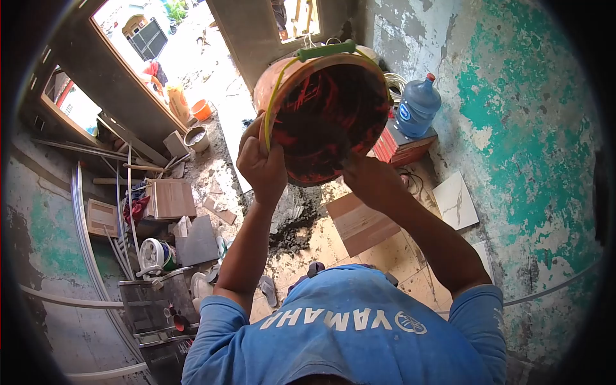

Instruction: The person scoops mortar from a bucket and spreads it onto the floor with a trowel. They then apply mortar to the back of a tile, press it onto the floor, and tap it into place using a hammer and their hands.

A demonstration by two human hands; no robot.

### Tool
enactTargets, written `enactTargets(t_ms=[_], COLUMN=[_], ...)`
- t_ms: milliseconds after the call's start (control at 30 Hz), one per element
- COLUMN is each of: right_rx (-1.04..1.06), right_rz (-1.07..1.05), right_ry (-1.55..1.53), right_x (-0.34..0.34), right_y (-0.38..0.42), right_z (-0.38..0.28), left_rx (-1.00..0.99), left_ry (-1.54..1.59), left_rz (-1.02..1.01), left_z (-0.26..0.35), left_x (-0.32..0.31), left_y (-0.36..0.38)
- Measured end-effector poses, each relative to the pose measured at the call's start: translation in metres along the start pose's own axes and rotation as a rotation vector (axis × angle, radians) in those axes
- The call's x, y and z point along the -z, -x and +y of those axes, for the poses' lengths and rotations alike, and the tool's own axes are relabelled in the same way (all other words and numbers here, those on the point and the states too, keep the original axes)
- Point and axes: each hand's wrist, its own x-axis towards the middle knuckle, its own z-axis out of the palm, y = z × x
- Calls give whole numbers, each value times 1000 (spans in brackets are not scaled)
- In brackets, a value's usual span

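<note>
An orange-red bucket (pixel 264 90) is lifted in front of me and tilted, its mouth facing me. Dark residue streaks its inside. The yellow wire handle with a green grip (pixel 327 51) lies over the upper rim. My left hand (pixel 262 168) is closed on the left side of the bucket's rim, by the lower end of the wire. My right hand (pixel 375 183) is a fist at the lower right of the mouth. A dark shape inside, near that fist, may be a tool, but shadow hides what the fingers hold.
Wet mortar (pixel 292 234) lies on the floor below. Wood-look tile (pixel 362 224) and marble-look tile (pixel 455 200) rest to the right. A blue water jug (pixel 418 109) stands on red boxes (pixel 401 142). Leftward are a small bucket (pixel 196 139), boards and poles.
</note>
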Motion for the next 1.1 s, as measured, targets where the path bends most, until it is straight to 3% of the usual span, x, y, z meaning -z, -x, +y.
enactTargets(t_ms=[67,100,167,200,300,367,400,467,500,533,633,700,733,800,1033,1100], right_rx=[-475,-468,-209,-405,-293,79,71,-1067,-1102,-1214,-1206,-1153,-1155,-1086,-1148,-1132], right_rz=[-404,-396,-334,-412,-233,-56,-51,-437,-492,-526,-605,-635,-632,-579,-492,-477], right_ry=[335,345,566,475,395,284,285,-725,-941,-960,-1130,-1451,-1456,-1541,-1564,-1566], right_x=[8,8,5,13,19,11,19,34,28,22,-3,-15,-18,-18,-5,-8], right_y=[-2,-4,1,-8,-10,-12,-21,-32,-24,-20,-2,5,8,3,-10,-2], right_z=[-11,-4,15,23,78,104,83,42,39,33,21,17,13,6,-5,-2], left_rx=[-2,-5,-42,-76,-238,-309,-382,-404,-388,-367,-282,-166,-165,83,195,174], left_ry=[-4,-15,-8,-6,-15,30,74,74,136,192,166,170,170,186,126,43], left_rz=[6,17,32,30,11,3,-16,-50,-87,-128,-180,-221,-227,-194,-115,-7], left_z=[2,2,3,4,18,29,36,43,41,41,34,25,18,9,-11,-24], left_x=[1,1,1,5,5,0,-1,2,4,6,6,6,7,8,-3,-9], left_y=[4,1,0,2,-3,-8,-11,-16,-19,-19,-12,-5,0,6,15,18])
